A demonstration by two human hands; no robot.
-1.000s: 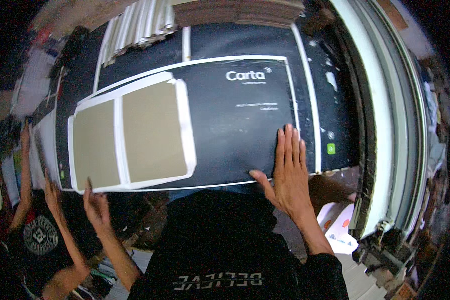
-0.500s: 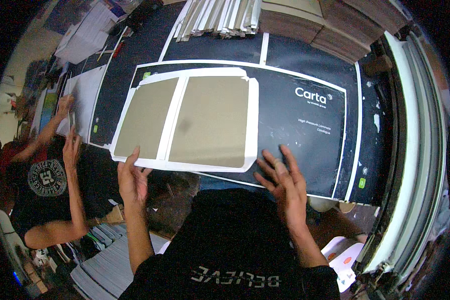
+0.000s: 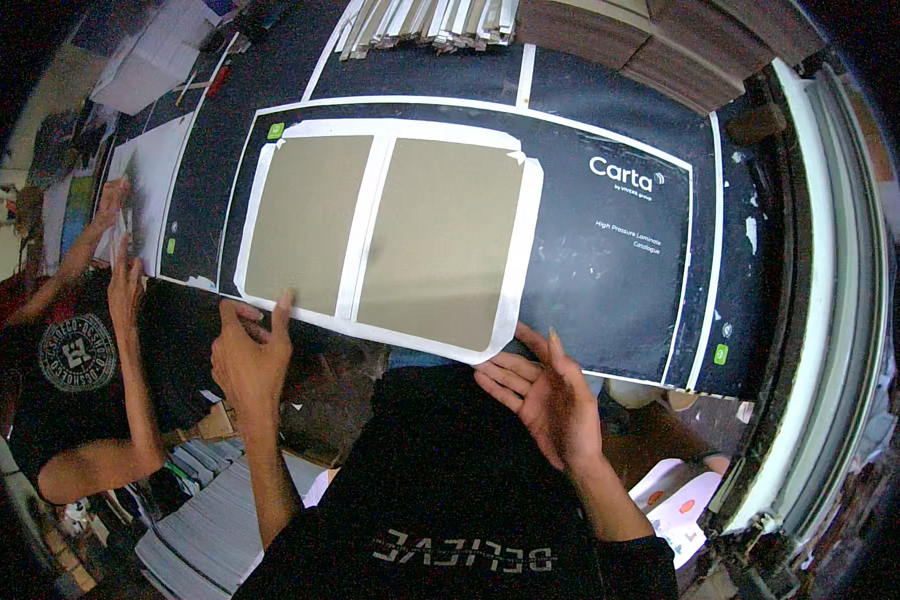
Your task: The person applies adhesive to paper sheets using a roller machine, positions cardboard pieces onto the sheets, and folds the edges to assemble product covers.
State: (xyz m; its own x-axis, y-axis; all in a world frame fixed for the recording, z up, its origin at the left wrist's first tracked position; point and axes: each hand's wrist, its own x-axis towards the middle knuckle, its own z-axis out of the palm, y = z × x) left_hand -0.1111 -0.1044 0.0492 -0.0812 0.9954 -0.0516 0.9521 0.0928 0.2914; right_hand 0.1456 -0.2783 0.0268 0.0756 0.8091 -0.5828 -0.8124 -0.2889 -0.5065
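A book cover (image 3: 378,215) lies on the dark worktop sheet, inner side up. It has two grey-brown boards on white paper, with a white strip between them and white margins. At its lower left edge my left hand (image 3: 252,360) pinches the margin, thumb on top; its other fingers are partly hidden. By the lower right corner is my right hand (image 3: 552,410), fingers stretched and apart, fingertips touching the edge. Whether any of those tips reach under the cover I cannot tell.
A printed dark sheet with white lines (image 3: 620,290) covers the table. Strips of board (image 3: 425,22) and stacked brown boards (image 3: 590,45) stand at the back. Metal rollers (image 3: 820,300) run along the right. On the left a co-worker's hands (image 3: 120,235) work over a white sheet (image 3: 150,170).
The cover has turned clockwise and shifted to the right. My right hand has come in from beside it to its lower right corner; my left hand stays at the lower left edge.
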